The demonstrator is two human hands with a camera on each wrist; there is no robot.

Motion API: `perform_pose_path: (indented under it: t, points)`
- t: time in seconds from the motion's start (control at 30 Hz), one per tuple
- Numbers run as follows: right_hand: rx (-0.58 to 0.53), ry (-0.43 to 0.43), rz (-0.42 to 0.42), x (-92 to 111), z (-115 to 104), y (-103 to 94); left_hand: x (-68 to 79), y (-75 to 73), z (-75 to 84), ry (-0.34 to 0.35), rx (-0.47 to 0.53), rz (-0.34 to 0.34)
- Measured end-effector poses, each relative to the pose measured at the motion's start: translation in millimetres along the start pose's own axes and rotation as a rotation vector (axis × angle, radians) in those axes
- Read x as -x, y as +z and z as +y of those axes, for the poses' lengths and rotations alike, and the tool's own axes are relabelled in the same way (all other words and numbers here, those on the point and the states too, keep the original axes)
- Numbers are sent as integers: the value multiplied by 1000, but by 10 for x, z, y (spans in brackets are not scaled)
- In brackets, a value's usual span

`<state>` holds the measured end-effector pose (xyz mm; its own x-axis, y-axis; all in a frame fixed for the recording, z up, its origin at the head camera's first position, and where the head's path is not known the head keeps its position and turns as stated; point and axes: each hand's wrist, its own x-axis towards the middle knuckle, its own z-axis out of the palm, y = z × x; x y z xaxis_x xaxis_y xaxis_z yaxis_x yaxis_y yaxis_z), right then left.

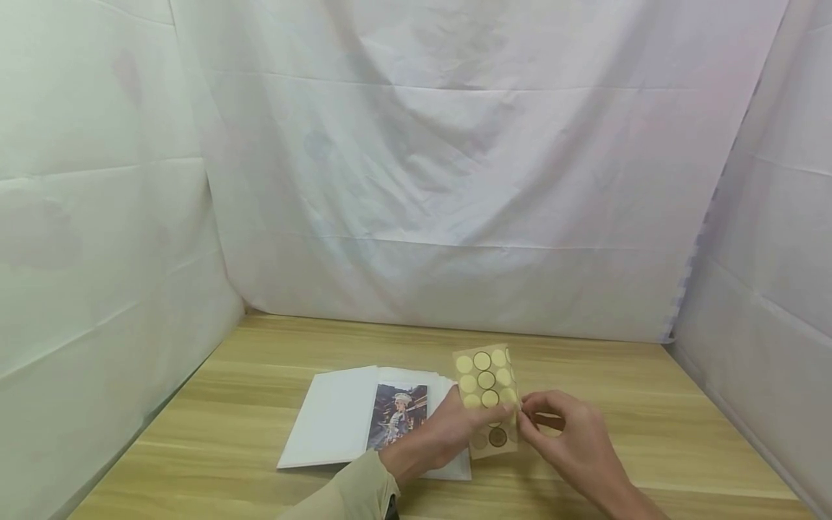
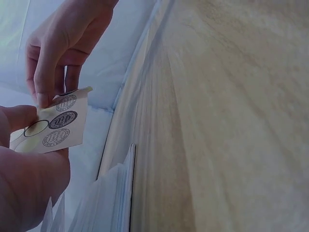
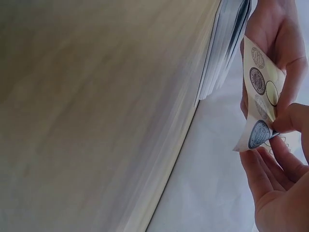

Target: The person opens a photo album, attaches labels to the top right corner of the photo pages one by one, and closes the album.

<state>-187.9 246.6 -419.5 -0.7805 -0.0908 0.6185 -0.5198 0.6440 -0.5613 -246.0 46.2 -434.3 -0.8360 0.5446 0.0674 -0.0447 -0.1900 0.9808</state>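
My left hand (image 1: 443, 427) holds a sheet of round stickers (image 1: 486, 380), with the thumb lying across its front. The sheet stands tilted above the table, and its stickers are gold, some ringed in dark. At the sheet's right edge, my right hand (image 1: 575, 437) pinches with thumb and forefinger. Seen from the right wrist, a round sticker (image 3: 259, 134) at the sheet's lower corner has its edge lifted between those fingertips. Circular printed designs show on the stickers in both wrist views. Part of the sheet is hidden behind the left thumb.
An open white photo album (image 1: 334, 415) lies on the wooden table (image 1: 247, 404), left of the sheet and partly under the left forearm. One page bears a photo (image 1: 411, 406) of a person in a pale headdress. White cloth (image 1: 448, 180) hangs behind and at both sides.
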Motion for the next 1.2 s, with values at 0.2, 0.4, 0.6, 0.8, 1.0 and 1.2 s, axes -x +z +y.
perform_pose_path:
  t: [0.2,0.4,0.6,0.8,1.0,1.2]
  points:
    - [28,-9,18,13,-7,-7,19,-6,17,4,-14,18]
    - [32,-30,20,3,5,-15,15,-9,14,3,46,16]
    - [-10,-32,26,-2,25,-30,-13,-21,-8,11,65,57]
    - [-8,-42,47,3,37,-40,-22,-35,-18,25,57,40]
    - [52,-89,75,-3,28,-28,-6,-52,-28,7,87,5]
    - [26,-62,57,7,18,-33,-3,-57,-12,27,73,-33]
